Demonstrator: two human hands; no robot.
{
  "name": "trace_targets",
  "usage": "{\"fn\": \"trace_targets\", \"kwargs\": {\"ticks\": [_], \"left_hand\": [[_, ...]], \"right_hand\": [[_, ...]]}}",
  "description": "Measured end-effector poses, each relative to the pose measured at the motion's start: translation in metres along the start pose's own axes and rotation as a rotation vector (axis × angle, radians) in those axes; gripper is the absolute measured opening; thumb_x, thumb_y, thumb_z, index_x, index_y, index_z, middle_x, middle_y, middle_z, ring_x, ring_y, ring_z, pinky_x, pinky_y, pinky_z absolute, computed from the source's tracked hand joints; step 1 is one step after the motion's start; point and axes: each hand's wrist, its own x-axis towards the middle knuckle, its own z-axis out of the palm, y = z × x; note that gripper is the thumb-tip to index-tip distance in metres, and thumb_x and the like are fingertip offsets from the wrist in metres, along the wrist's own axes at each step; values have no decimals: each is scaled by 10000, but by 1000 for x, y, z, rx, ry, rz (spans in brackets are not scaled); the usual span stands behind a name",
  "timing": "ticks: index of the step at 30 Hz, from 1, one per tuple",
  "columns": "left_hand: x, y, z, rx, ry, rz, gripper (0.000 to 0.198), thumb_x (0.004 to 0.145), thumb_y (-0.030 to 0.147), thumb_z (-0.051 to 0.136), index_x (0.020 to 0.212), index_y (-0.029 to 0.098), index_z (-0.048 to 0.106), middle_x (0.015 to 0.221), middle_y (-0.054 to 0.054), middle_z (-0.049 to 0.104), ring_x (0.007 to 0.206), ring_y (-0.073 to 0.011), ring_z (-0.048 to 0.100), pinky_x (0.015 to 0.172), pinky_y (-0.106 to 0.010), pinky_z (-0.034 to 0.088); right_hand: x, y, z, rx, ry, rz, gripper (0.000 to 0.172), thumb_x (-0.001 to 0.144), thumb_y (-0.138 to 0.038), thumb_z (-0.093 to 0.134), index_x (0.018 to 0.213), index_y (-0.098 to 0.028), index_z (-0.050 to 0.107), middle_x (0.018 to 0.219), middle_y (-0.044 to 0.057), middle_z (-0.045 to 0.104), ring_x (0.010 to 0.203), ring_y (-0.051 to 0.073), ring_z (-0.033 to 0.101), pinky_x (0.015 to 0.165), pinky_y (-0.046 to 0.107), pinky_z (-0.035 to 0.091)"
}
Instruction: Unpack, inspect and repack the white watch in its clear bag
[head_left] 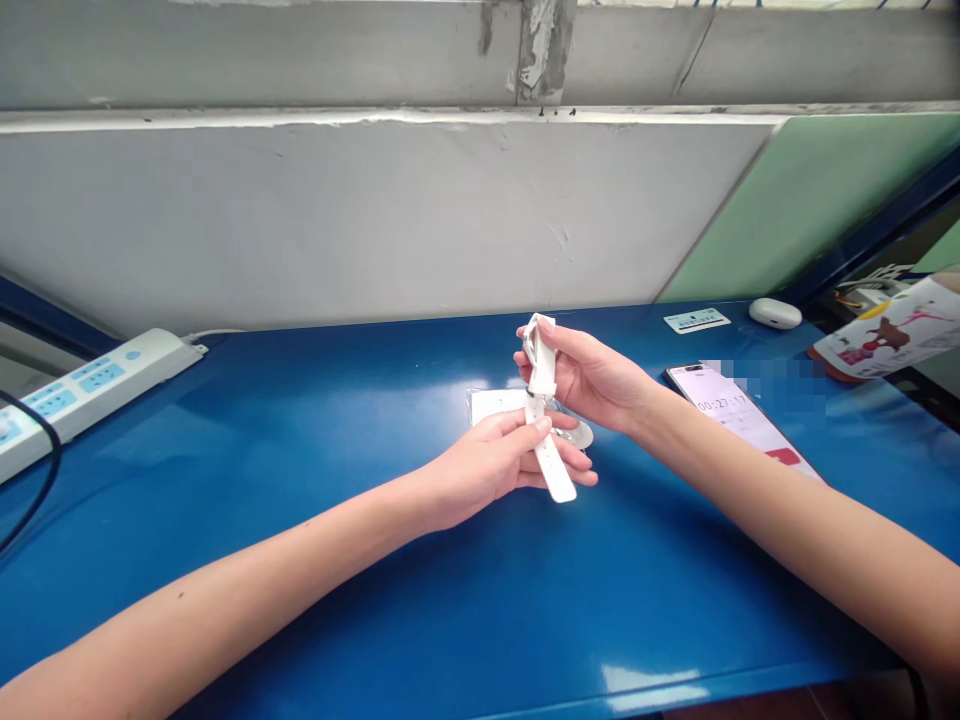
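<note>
Both of my hands hold a white watch strap [553,468] above the middle of the blue table. Its upper end, with what looks like a metal buckle, is pinched in my right hand [585,375]. Lower down, my left hand [495,460] grips the strap between thumb and fingers, and the tail with its row of small holes hangs past the fingers. Behind my left hand lies a white item in clear plastic [495,402]. Beside it a pale rounded thing [582,436] shows only in part, its kind hidden by my fingers.
On the left a white power strip [97,385] lies with a black cable [52,480] across it. At right are a phone [739,420] showing a timer, a card [696,320], a white earbud case [775,314] and a printed packet [892,325]. A wall borders the blue table [300,400].
</note>
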Motion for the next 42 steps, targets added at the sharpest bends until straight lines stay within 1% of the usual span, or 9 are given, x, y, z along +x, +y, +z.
{"fn": "trace_targets", "kwargs": {"ticks": [4, 7, 12, 19, 24, 29, 35, 39, 42], "left_hand": [[1, -1, -7, -20, -55, 3, 302, 934, 344, 654, 1084, 82, 673, 960, -155, 742, 918, -266, 726, 909, -426, 522], [1, 1, -10, 29, -90, -5, 322, 954, 359, 619, 1110, 85, 678, 994, -173, 740, 902, -266, 732, 863, -401, 541], [2, 2, -9, 71, -83, -30, 315, 940, 372, 638, 1101, 104, 671, 992, -167, 742, 892, -258, 735, 830, -384, 555], [2, 0, -7, 95, -19, -34, 343, 898, 401, 695, 1061, 99, 682, 973, -169, 746, 881, -261, 737, 882, -422, 542], [2, -1, -7, 100, -7, 4, 364, 895, 412, 697, 1060, 88, 690, 1047, -197, 734, 953, -296, 728, 916, -459, 535], [0, -1, -5, 65, -24, -3, 341, 916, 394, 676, 1074, 93, 691, 1043, -194, 742, 933, -287, 737, 902, -437, 543], [-1, 1, -8, -28, -97, -26, 283, 952, 316, 631, 1102, 83, 690, 1062, -198, 738, 951, -285, 734, 923, -433, 527], [1, 0, -10, -51, -103, -23, 259, 953, 288, 624, 1092, 82, 695, 1048, -197, 741, 936, -275, 734, 908, -413, 532], [2, -1, -10, -54, -84, -23, 261, 954, 290, 616, 1087, 79, 692, 1032, -194, 743, 927, -276, 735, 897, -413, 537]], "right_hand": [[-3, 5, 6, -26, -41, 41, 204, 916, -352, 645, 951, -176, 743, 928, 48, 747, 925, 152, 680, 903, 279, 531], [-5, 5, 9, -7, -117, 126, 213, 940, -300, 597, 1045, -167, 726, 1008, 74, 763, 973, 172, 695, 958, 322, 527], [-5, 2, 7, 99, -147, 114, 200, 944, -169, 553, 1078, -164, 701, 1013, 60, 763, 958, 150, 714, 891, 279, 567], [-4, 1, 6, 24, -43, 111, 169, 921, -151, 616, 1068, -145, 697, 978, 48, 738, 734, 96, 696, 690, 202, 601], [-2, 1, 4, 17, -33, 104, 198, 935, -160, 602, 1114, -139, 685, 1046, 69, 734, 791, 104, 700, 733, 211, 596], [-2, 2, 2, 48, -45, 107, 196, 938, -159, 596, 1111, -135, 686, 1000, 56, 733, 779, 101, 697, 721, 202, 593], [0, 1, 3, 88, -26, 152, 227, 983, -213, 506, 1095, -122, 682, 964, 76, 735, 798, 126, 688, 768, 245, 584], [-1, 0, 3, 102, -96, 188, 284, 988, -233, 440, 1130, -133, 664, 1015, 103, 743, 912, 171, 695, 867, 316, 564], [-4, -3, 5, 128, -125, 198, 295, 973, -197, 431, 1167, -151, 649, 997, 80, 739, 897, 164, 690, 860, 307, 553]]}}
